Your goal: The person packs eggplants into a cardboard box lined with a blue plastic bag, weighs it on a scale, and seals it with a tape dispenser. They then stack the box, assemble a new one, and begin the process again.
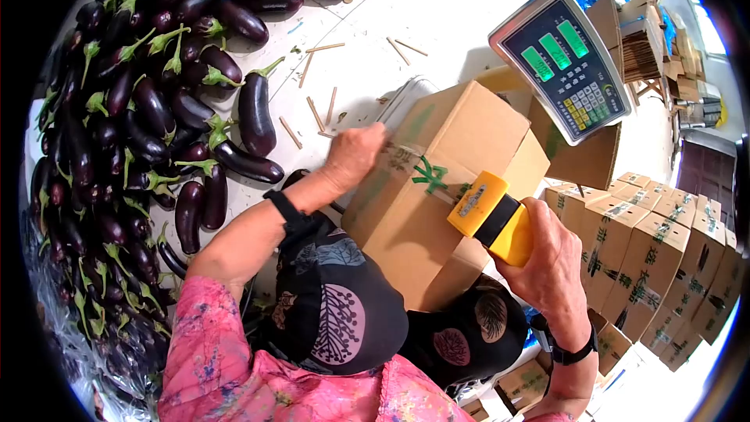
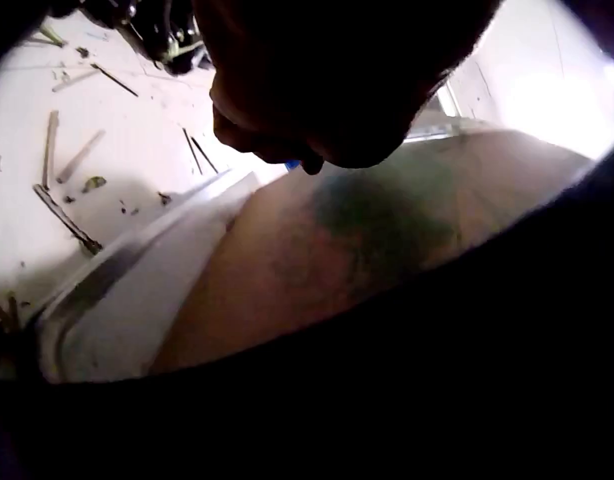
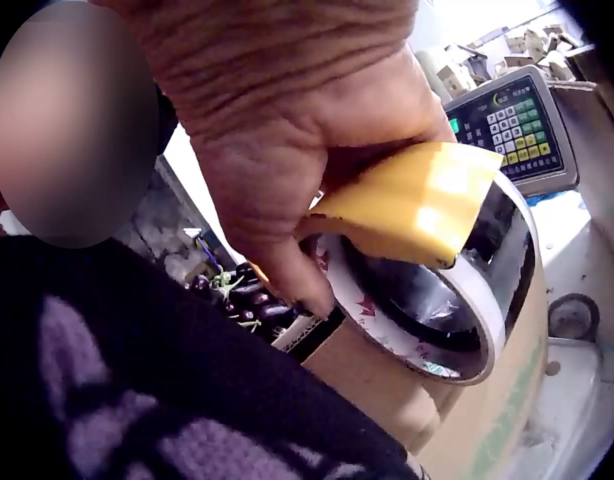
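Observation:
A brown cardboard carton (image 1: 437, 148) with green print lies tilted against the person's lap. In the right hand (image 1: 551, 254) is a yellow tape dispenser (image 1: 512, 238), gripped by its yellow body over the carton's upper face. The right wrist view shows the wide tape roll (image 3: 492, 310) in it, with a white core printed in red. Fingers curled, the left hand (image 1: 355, 156) rests at the carton's far left edge. In the left wrist view that hand (image 2: 317, 90) is a dark shape close over the green print, with nothing seen in its grasp.
A large heap of eggplants (image 1: 148, 125) lies to the left, with loose cut sticks (image 1: 316, 113) near it. The scale's display (image 1: 558, 62) stands beyond the carton, whose end overlaps a metal pan (image 2: 117, 320). Packed cartons (image 1: 641, 258) are stacked at right.

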A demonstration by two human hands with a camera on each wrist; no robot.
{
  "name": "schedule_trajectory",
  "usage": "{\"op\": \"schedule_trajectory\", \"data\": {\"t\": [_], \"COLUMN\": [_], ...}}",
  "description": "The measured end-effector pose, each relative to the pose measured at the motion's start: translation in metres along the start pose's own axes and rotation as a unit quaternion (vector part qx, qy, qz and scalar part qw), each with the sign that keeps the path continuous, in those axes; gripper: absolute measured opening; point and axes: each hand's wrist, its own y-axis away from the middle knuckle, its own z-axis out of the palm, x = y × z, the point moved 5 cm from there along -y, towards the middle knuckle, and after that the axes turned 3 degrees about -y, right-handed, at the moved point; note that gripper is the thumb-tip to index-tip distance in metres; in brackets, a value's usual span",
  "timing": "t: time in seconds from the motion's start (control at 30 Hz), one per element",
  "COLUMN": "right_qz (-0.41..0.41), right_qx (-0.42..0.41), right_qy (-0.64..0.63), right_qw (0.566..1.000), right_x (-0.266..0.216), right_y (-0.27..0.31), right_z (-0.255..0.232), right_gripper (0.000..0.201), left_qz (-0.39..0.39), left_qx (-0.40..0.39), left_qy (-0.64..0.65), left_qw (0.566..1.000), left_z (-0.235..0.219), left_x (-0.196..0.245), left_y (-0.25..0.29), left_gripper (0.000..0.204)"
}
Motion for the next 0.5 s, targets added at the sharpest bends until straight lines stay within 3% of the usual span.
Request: {"op": "schedule_trajectory", "data": {"t": [0.23, 0.33, 0.43, 0.5], "right_qz": [-0.024, -0.027, -0.033, -0.030], "right_qx": [0.007, 0.014, 0.030, 0.024], "right_qy": [-0.009, -0.009, -0.012, -0.012], "right_qw": [1.000, 1.000, 0.999, 0.999], "right_x": [0.002, 0.003, 0.003, 0.005], "right_y": [-0.003, -0.002, 0.000, 0.001], "right_z": [0.003, 0.005, 0.005, 0.006], "right_gripper": [0.060, 0.060, 0.060, 0.060], "left_qz": [0.014, -0.039, -0.144, -0.083], "left_qx": [-0.029, -0.057, -0.129, -0.158], "left_qy": [-0.014, 0.000, 0.010, -0.007], "left_qw": [0.999, 0.998, 0.981, 0.984], "left_z": [0.012, 0.016, 0.047, 0.062], "left_x": [0.012, 0.008, -0.026, -0.037], "left_y": [0.000, 0.003, 0.008, 0.010], "left_gripper": [0.013, 0.015, 0.018, 0.018]}}
